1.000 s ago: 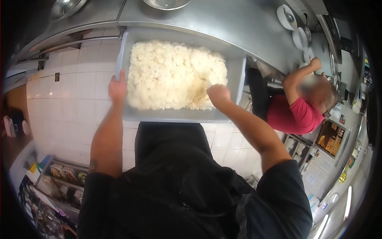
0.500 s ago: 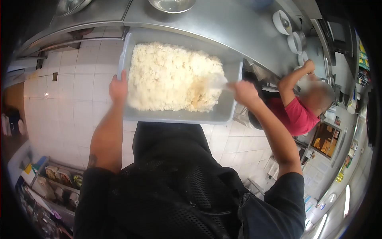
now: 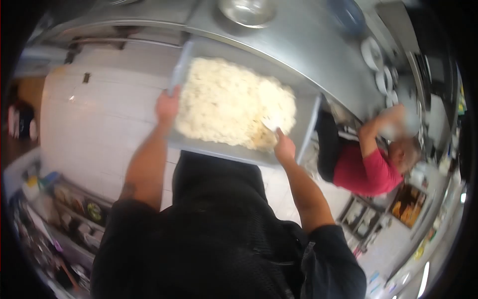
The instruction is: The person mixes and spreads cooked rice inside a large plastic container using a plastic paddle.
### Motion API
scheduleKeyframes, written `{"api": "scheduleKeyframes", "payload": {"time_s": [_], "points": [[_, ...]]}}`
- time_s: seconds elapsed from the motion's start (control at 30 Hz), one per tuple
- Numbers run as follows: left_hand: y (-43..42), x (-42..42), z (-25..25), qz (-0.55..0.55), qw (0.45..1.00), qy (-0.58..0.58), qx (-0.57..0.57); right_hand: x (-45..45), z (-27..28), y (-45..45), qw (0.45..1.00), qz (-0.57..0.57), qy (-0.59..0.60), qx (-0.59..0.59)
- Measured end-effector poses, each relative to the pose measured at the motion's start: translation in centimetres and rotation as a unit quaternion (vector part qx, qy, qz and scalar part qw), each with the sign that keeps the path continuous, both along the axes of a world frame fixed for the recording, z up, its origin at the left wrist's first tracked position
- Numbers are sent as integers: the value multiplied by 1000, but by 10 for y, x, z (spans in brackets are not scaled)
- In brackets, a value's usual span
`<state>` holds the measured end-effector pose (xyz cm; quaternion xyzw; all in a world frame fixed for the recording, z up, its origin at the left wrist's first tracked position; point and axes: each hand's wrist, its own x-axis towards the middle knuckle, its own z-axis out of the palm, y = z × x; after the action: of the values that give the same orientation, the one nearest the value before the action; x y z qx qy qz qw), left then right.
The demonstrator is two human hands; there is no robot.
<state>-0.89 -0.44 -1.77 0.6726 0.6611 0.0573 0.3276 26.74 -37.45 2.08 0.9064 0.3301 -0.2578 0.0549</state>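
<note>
A large grey plastic tub point(image 3: 304, 119) is in front of me, with a thick layer of white cooked rice point(image 3: 221, 99) in it. My left hand point(image 3: 167, 105) is closed around the tub's left rim. In my right hand point(image 3: 285, 147) is a white rice paddle point(image 3: 272, 122), its blade in the rice near the front right. Around the blade the rice has a brownish patch. My fingers hide the paddle's handle.
Beyond the tub runs a steel counter point(image 3: 303, 45) with a metal bowl point(image 3: 247, 11) on it. White bowls point(image 3: 371, 54) and a blue container point(image 3: 347, 16) stand farther right. A co-worker in a red shirt point(image 3: 366, 169) is close on the right.
My right hand has drawn the paddle toward me and the front of the tub. The whole view has shifted, and the co-worker's arm has moved.
</note>
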Motion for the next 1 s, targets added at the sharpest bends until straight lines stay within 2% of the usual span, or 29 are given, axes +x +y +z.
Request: {"api": "scheduleKeyframes", "payload": {"time_s": [0.03,0.07,0.1,0.13,0.17,0.2,0.23,0.27,0.33,0.37,0.43,0.47,0.5,0.53,0.57,0.6,0.67,0.7,0.73,0.77,0.8,0.87,0.9,0.93,0.97,1.0], "points": [[1,-2,-22,-7,1000,22,6,-11,15,0,999,-25,16,22],[10,-21,-116,-230,970,25,71,-6,1,-14,992,16,19,125],[4,-16,-94,-131,987,-74,-57,6,-1,-15,995,60,25,78],[-1,-13,-136,-136,984,-95,68,9,42,12,991,66,109,50],[1,-9,-130,-37,983,-180,5,44,24,-2,977,177,103,60],[5,-8,-125,38,967,-250,3,74,22,1,961,261,73,46],[9,-17,-65,107,961,-244,-72,94,35,26,966,242,70,-54],[4,-26,-50,179,945,-264,-72,106,51,43,960,266,77,-26],[-10,-64,-36,202,928,-308,-60,91,91,92,965,252,66,-32],[-21,-85,-49,193,938,-278,-71,97,82,107,952,302,40,-43],[-53,-139,-65,166,963,-203,-58,111,35,133,914,366,77,-158],[-74,-168,-54,188,966,-150,-95,108,4,133,943,299,88,-115],[-97,-199,-52,193,962,-137,-135,82,2,140,954,260,76,-132],[-124,-231,-73,194,964,-81,-161,107,-69,129,941,298,55,-152],[-157,-263,-86,199,966,-61,-156,88,-57,132,930,320,61,-168],[-187,-288,-66,221,957,-55,-177,72,-46,130,921,337,66,-186],[-248,-332,-79,282,933,10,-223,110,-107,72,930,342,67,-115],[-276,-349,-74,307,916,41,-254,100,-93,56,941,321,59,-94],[-310,-361,-84,384,890,65,-238,80,-78,44,954,285,53,-73],[-329,-370,-84,397,862,86,-302,61,-69,30,966,251,51,-44],[-351,-378,-89,394,856,94,-320,47,-63,18,973,225,54,-12],[-349,-373,-70,297,856,99,-411,29,-61,2,977,196,63,47],[-342,-362,-72,259,869,95,-410,22,-56,2,976,200,64,60],[-326,-353,-77,211,883,95,-407,47,-59,1,964,239,103,48],[-301,-344,-90,132,892,105,-419,42,15,41,940,332,74,-40],[-276,-331,-105,216,900,-2,-378,71,23,53,952,245,153,-102]]}}
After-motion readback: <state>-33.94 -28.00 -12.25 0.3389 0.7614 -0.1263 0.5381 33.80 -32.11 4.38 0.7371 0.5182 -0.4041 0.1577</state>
